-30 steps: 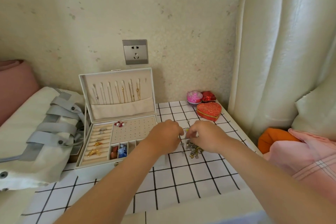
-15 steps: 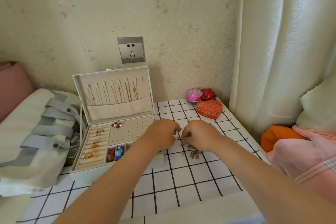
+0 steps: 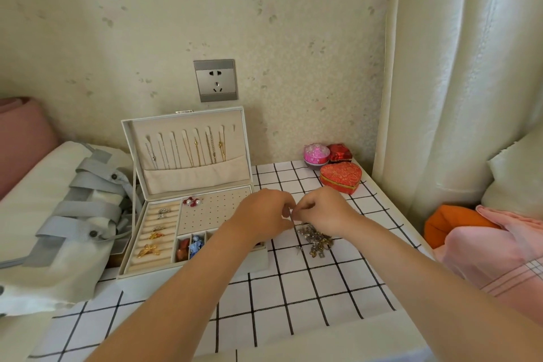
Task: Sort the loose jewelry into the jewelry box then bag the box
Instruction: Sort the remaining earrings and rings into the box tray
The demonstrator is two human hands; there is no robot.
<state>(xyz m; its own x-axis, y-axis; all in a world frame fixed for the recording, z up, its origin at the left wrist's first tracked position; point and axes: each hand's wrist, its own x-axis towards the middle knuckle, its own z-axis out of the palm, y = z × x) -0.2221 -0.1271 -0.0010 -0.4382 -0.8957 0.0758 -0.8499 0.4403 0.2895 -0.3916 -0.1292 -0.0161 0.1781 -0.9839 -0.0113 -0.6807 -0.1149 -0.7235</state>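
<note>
In the head view, at the centre of the frame, the left hand and the right hand are meeting fingertip to fingertip. Both are curling their fingers and pinching a small thin piece between them, too small to identify. Just below the right hand, the loose jewelry is lying in a heap on the checked tablecloth. Left of centre, the jewelry box is standing open with its lid upright, and the white bag is lying at the left edge.
</note>
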